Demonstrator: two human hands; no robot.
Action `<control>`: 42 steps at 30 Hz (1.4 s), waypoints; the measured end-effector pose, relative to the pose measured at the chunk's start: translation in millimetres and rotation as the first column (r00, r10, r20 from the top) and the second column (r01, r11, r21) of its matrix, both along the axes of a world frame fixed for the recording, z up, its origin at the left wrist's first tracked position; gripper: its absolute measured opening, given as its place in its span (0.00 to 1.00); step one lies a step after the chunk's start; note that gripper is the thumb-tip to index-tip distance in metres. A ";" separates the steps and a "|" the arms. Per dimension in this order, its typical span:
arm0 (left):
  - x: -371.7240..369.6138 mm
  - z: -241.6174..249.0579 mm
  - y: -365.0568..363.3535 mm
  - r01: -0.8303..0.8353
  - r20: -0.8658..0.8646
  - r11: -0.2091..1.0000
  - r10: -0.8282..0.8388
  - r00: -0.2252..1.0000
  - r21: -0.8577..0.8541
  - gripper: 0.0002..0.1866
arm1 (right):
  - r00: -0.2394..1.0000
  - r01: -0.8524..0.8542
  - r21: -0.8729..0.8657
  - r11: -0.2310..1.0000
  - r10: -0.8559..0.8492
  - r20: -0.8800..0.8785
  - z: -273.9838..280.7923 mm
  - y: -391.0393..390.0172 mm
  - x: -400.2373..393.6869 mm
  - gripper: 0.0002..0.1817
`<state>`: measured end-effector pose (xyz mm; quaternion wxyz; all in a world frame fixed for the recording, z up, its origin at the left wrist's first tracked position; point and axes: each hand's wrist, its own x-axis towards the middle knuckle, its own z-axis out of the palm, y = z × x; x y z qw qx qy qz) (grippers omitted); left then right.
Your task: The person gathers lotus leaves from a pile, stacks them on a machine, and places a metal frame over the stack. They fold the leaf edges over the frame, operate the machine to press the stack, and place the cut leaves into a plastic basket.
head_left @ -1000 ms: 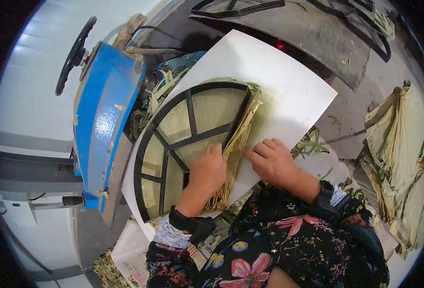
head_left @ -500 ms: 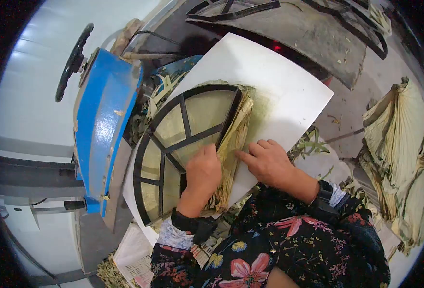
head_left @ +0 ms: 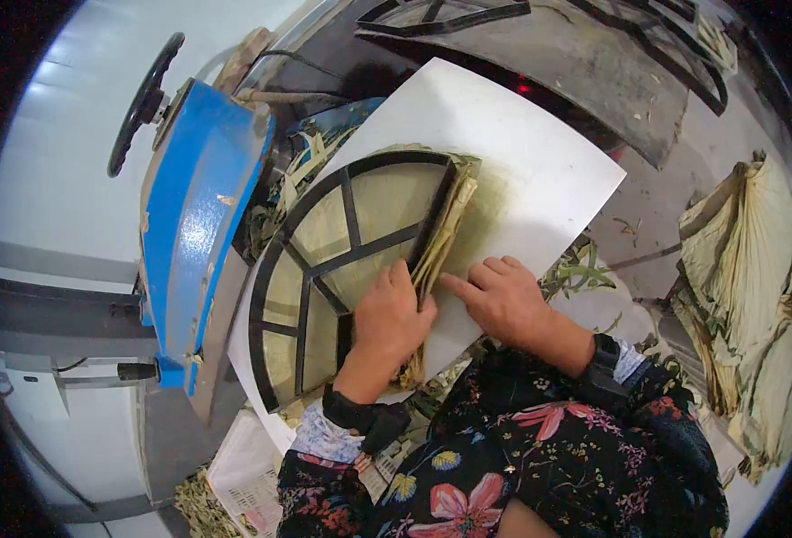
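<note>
A black fan-shaped metal frame with several openings (head_left: 353,215) lies over pale dried leaves (head_left: 396,202) on a white board (head_left: 539,148). The leaves' long folded edge (head_left: 450,220) is gathered along the frame's right side. My left hand (head_left: 385,318) is closed on that edge near its lower end, with the thumb on the right side of the fold. My right hand (head_left: 506,300) rests on the board just right of the leaves, thumb out and fingers loosely bent, with nothing seen in it.
A blue machine part (head_left: 206,215) with a black handwheel (head_left: 147,103) stands at left. More black frames (head_left: 441,20) lie on a grey plate at the top. A stack of large dried leaves (head_left: 745,278) is at right. Leaf scraps fill a white basket (head_left: 248,471) area below.
The loose leaf edge has been folded in against the frame and looks narrower. My left thumb has come out over the fold. My right hand has barely moved and is apart from the leaves.
</note>
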<state>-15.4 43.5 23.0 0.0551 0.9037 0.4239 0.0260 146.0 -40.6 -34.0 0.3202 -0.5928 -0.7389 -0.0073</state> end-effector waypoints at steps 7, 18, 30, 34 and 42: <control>-6.3 2.7 8.3 0.022 0.017 1.000 -0.022 1.000 -0.007 0.17 | 0.999 -0.010 0.029 1.000 0.011 -0.032 -4.7 0.4 0.2 0.15; -8.7 -7.1 -8.3 0.072 0.020 0.997 -0.072 0.997 0.025 0.18 | 0.998 -0.067 0.002 0.998 0.067 0.009 2.8 4.6 3.2 0.14; -132.7 2.8 -75.7 0.095 0.421 0.993 -0.055 0.906 -0.074 0.33 | 0.815 -0.576 0.045 0.816 0.578 -0.051 66.8 10.2 -78.3 0.31; -137.3 -40.6 -85.5 0.044 0.465 0.999 -0.042 0.884 0.007 0.31 | 0.802 -0.591 -0.148 0.793 0.597 0.000 38.0 6.3 -104.8 0.36; -157.4 -45.2 -78.1 0.166 0.648 0.985 -0.096 0.756 -0.048 0.24 | 0.842 -0.531 -0.099 0.842 0.537 0.053 22.2 1.6 -112.1 0.41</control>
